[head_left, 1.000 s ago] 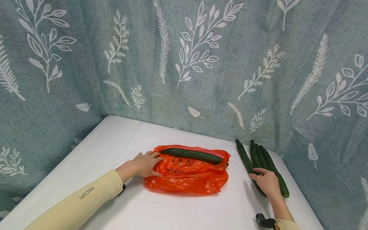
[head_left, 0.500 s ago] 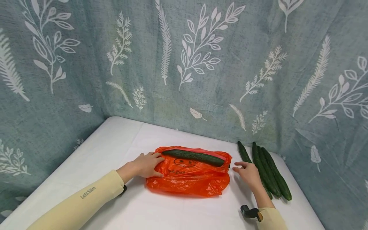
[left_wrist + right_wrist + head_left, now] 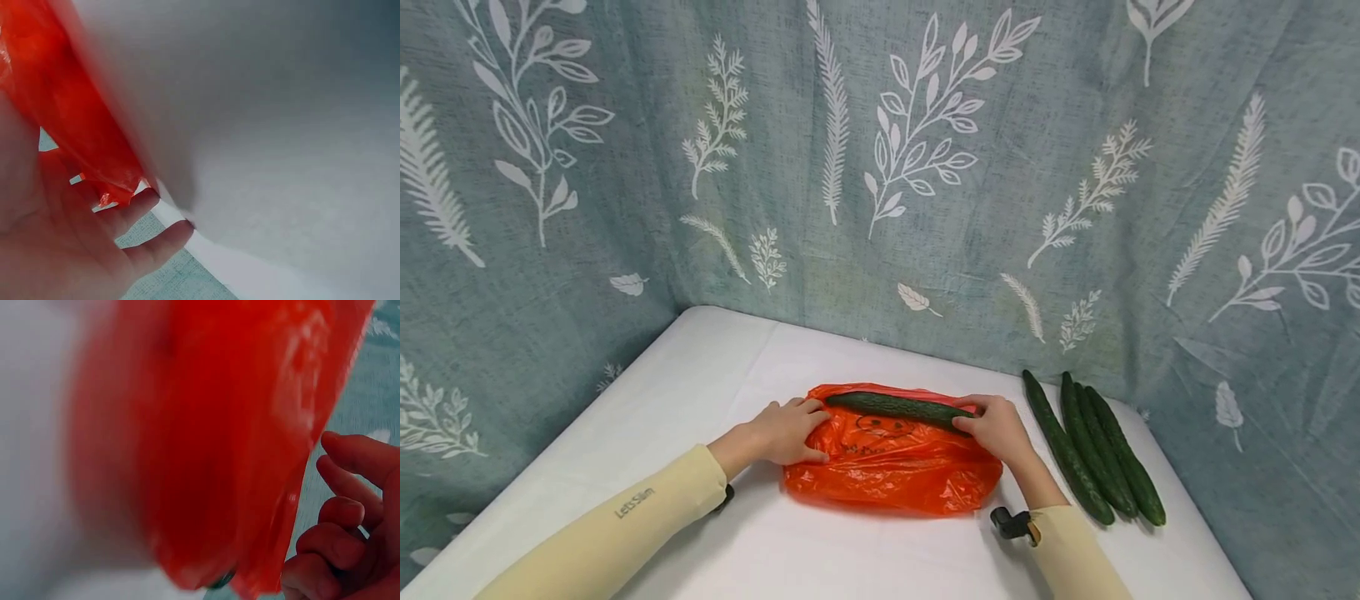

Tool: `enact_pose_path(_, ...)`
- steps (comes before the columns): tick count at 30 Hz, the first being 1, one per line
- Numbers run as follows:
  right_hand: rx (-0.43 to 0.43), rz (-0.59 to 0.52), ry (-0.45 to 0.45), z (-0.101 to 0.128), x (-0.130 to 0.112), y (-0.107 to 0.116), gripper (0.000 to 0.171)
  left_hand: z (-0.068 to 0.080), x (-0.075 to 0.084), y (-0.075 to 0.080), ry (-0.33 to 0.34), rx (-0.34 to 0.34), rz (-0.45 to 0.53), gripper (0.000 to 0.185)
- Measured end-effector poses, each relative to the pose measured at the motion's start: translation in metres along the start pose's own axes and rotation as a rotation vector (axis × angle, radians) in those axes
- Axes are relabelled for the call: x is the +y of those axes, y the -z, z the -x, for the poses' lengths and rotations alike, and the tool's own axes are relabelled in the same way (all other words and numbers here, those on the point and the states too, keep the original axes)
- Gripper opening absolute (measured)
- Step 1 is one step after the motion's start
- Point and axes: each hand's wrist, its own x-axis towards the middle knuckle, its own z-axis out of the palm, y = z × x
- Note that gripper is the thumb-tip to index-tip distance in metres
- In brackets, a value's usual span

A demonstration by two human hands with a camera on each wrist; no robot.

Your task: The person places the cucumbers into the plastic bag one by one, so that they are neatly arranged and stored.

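Observation:
An orange-red plastic bag (image 3: 887, 483) with a printed smiling face lies on its side on the white table. Along its top opening is a long dark green cucumber (image 3: 895, 406). My left hand (image 3: 786, 432) rests against the bag's left end, fingers extended; in the left wrist view, fingertips meet the white cloth beside the red plastic. My right hand (image 3: 996, 429) is over the bag's right end, thumb and forefinger spread around the cucumber's tip, which they partly hide. In the right wrist view, loosely bent fingers (image 3: 340, 544) are right at the bag's edge; a green cucumber end peeks out below.
Several more cucumbers (image 3: 1101, 458) lie side by side at the table's right edge, just beyond my right forearm. Behind and beside the white table (image 3: 880, 554) hangs a blue-green curtain (image 3: 880, 275) with white leaf prints.
My right hand has moved left from the loose cucumbers to the bag's right end. The left hand has stayed at the bag's left side.

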Motion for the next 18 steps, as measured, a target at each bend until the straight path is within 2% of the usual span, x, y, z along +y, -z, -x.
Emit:
enact_pose_path(12, -0.151, 0.115, 0.074, -0.028, -0.034, -0.024, 0.035, 0.001, 0.003, 0.003, 0.026, -0.041, 0.009, 0.079)
enact_pose_path(18, -0.215, 0.244, 0.089, -0.039, -0.043, -0.036, 0.044, 0.001, 0.004, 0.003, 0.031, -0.050, -0.010, 0.079)
